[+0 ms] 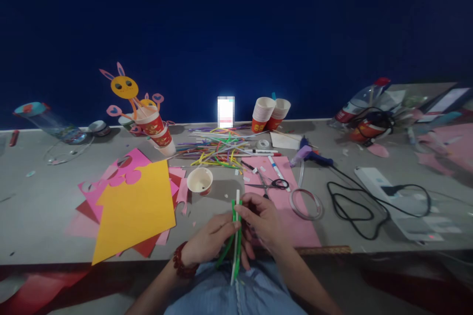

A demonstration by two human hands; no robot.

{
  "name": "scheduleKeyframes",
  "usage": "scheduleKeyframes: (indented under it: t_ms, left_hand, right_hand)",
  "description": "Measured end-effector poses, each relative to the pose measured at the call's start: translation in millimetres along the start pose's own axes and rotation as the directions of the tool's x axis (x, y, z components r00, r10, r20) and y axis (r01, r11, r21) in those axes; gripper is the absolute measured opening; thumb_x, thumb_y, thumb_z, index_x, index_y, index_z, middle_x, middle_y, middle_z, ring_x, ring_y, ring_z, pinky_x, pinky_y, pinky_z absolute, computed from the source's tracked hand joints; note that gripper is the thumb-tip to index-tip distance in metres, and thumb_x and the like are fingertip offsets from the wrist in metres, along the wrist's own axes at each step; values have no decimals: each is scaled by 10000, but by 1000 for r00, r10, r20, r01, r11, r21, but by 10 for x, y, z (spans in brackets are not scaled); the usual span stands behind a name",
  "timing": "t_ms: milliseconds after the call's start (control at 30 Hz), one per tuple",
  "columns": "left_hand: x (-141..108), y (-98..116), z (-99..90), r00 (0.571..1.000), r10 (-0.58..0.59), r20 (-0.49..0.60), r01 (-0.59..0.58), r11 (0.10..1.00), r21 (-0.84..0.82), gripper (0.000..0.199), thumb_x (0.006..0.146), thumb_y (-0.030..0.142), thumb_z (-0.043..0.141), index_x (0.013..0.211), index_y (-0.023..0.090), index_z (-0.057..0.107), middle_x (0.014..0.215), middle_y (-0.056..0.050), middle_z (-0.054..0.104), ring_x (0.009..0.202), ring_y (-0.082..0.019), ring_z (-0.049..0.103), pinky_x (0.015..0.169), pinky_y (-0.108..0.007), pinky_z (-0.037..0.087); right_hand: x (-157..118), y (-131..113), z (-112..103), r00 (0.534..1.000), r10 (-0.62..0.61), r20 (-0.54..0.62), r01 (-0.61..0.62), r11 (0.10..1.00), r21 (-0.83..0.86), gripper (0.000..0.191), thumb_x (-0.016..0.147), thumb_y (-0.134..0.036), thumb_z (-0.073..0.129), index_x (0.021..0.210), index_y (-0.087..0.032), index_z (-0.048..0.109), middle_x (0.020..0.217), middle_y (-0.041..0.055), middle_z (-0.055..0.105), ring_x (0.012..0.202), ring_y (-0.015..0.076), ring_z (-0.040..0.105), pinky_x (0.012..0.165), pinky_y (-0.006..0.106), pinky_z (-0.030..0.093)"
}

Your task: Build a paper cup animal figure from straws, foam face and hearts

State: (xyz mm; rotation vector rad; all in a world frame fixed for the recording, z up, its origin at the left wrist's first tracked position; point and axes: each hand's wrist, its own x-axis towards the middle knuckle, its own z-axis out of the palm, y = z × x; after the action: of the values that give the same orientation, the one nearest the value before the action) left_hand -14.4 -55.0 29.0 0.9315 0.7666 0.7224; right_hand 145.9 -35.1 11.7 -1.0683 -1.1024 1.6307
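A small bunch of green pipe cleaners (238, 256) and a white pipe cleaner (238, 196) stands lengthwise between my hands, just over the table's front edge. My left hand (210, 238) is closed on the bunch around its middle, thumb laid against it. Higher up, my right hand (266, 219) pinches the bunch near its upper end, where the white one sticks out above the green. The lower ends hang down over my lap. Some fingers behind the bunch are partly hidden. A white paper cup (199, 180) stands on the table beyond my left hand.
Behind lies a heap of coloured pipe cleaners (221, 150). Scissors (275, 184) and a tape roll (306, 204) rest on pink paper (295, 226). To the left are yellow sheet (138, 211) and decorated cups (150, 123); to the right, a glue gun (318, 157) and power strip (377, 182).
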Motion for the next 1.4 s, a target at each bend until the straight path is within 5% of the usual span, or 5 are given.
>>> scheduleKeyframes:
  t_ms: [167,700,800,1000,1400]
  left_hand:
    - [2,24,-12,977,-77,197,76,997,13,392,940,496,494,894,170,707,689,-67,729,540,-204,681,591,-305,523]
    - [61,58,-110,926,-179,333,166,984,66,309,904,326,455,947,126,687,616,-59,718,516,-183,674,513,-242,471]
    - [62,2,-88,940,-153,306,155,988,17,298,925,334,446,983,140,665,629,-55,723,521,-187,685,526,-248,480]
    - [60,-136,0,999,34,17,-33,998,-52,246,939,440,563,1012,205,550,745,-19,737,566,-166,706,570,-253,529]
    - [123,-77,-72,978,-113,174,144,973,-181,324,907,466,626,1010,164,571,837,-86,749,695,-217,753,603,-292,586]
  right_hand:
    - [10,16,-16,1000,-19,-10,18,999,-35,292,777,-466,762,729,-204,642,514,-59,532,358,78,420,357,203,311]
    - [19,-3,-16,996,-82,38,83,996,-34,329,718,-454,813,677,-172,649,592,-45,481,548,96,396,519,216,337]
    - [18,-7,-19,994,-103,29,104,994,-31,334,732,-448,804,659,-177,622,584,-49,479,526,88,386,501,210,338]
    - [16,19,-44,996,-88,11,88,994,-61,341,804,-458,739,699,-204,537,545,-77,460,412,69,378,394,190,298]
    - [99,-1,-100,996,-76,43,78,996,-49,372,751,-467,785,667,-190,551,576,-69,454,512,83,388,490,206,325]
